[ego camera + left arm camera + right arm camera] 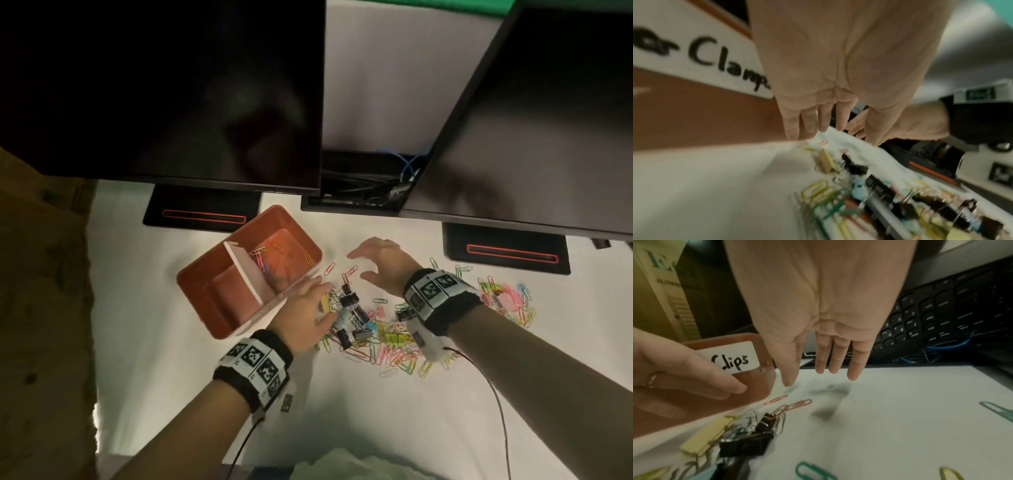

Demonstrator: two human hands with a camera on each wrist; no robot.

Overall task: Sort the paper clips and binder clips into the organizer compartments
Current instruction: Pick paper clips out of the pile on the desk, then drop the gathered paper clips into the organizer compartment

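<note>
An orange organizer (205, 284) with a white divider (243, 274) stands tilted on the white table, with several paper clips in its far compartment (274, 253). Its side labels read "Clamps" (721, 63) and "Clips" (731, 360). My left hand (308, 305) lays straight fingers (701, 379) against the organizer's near right wall. My right hand (373, 267) hovers open, fingers spread, over a few pink paper clips (795, 404). A pile of coloured paper clips and binder clips (387, 339) lies between my wrists, with black binder clips (349, 301) and a yellow one (702, 436) beside the left hand.
Two dark monitors (164, 89) (548, 113) overhang the table's back, on stands (202, 212) (507, 250) marked with red lines. A black keyboard (941, 311) and cables (370, 178) lie behind them. A cardboard box (41, 274) borders the left side. More clips (507, 301) lie scattered at right.
</note>
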